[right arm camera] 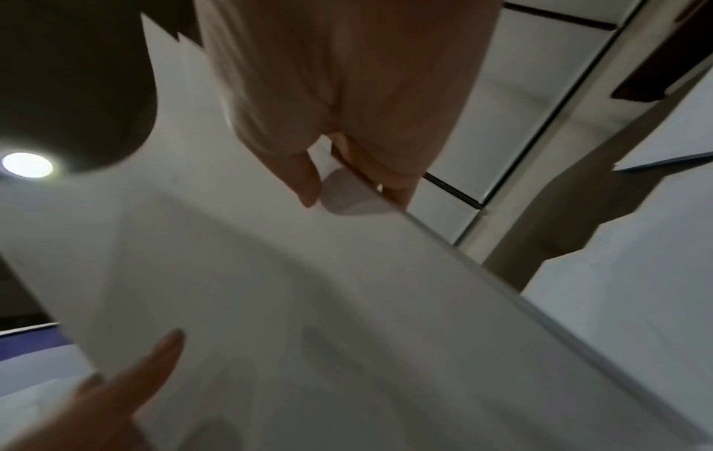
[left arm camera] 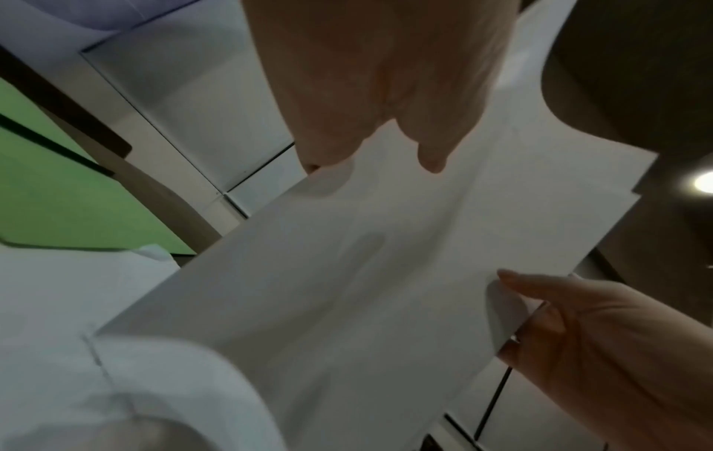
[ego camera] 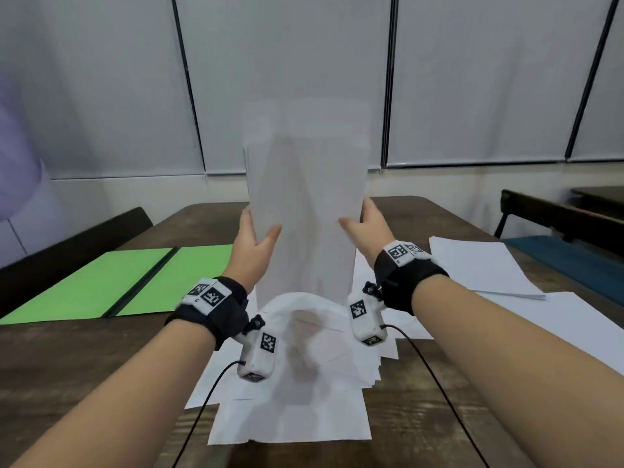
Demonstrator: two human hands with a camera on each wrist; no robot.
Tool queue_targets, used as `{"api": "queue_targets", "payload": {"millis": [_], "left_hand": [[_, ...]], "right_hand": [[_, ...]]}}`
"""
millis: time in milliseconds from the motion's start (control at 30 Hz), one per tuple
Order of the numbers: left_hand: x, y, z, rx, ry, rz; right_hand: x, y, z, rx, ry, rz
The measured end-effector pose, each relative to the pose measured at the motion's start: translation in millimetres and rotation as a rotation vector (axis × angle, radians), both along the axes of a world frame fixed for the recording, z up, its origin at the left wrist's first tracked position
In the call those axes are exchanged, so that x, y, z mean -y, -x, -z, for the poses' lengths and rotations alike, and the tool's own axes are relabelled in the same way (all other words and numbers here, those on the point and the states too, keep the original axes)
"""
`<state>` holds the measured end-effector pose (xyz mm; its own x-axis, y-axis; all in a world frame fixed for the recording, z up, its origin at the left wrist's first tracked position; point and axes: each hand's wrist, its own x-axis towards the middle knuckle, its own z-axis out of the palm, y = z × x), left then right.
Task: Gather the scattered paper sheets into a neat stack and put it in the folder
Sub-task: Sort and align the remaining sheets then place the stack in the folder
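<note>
Two hands hold one upright bundle of paper sheets (ego camera: 305, 211) above the middle of the wooden table (ego camera: 67, 359). The left hand (ego camera: 254, 238) grips the bundle's left edge, thumb in front and fingers behind; the right hand (ego camera: 366, 226) pinches the right edge the same way, thumb on the near face. The bundle's bottom edge curls forward where it meets the loose sheets (ego camera: 290, 410) lying under it (a fanned, uneven heap, too overlapped to count). A second, flatter pile of sheets (ego camera: 479, 268) lies to the right, with one larger sheet (ego camera: 553, 319) spread beneath it toward the table's near-right edge.

One green folder (ego camera: 111, 285) lies open and flat on the left of the table, well apart from the bundle, its dark spine running down the middle. Each wrist carries one black strap with a white marked camera block, two in all, each with a black cable trailing toward the viewer across the sheets. Dark benches stand beyond the table on both sides.
</note>
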<state>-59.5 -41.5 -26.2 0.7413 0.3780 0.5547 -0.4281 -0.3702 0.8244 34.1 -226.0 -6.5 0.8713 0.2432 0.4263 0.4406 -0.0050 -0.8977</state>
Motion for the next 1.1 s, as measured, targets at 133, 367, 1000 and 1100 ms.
{"api": "queue_targets", "payload": {"millis": [133,367,1000,1100], "left_hand": [[9.9,-3.3,-5.2,0.009,0.076,-0.011],[-2.0,-10.5,34.6,-0.183,0.122,-0.030],[-4.1,-30.7,31.8,-0.114,-0.021,-0.174],[0.8,-41.4,20.0,-0.195,0.009,-0.158]], "right_hand": [[-0.8,5.3,3.7,-0.045,0.010,-0.034],[3.7,-8.9,58.1,-0.290,0.330,0.026],[29.2,-25.1,66.2,-0.155,0.138,0.063],[38.1,-24.0,55.7,-0.179,0.205,0.076]]}}
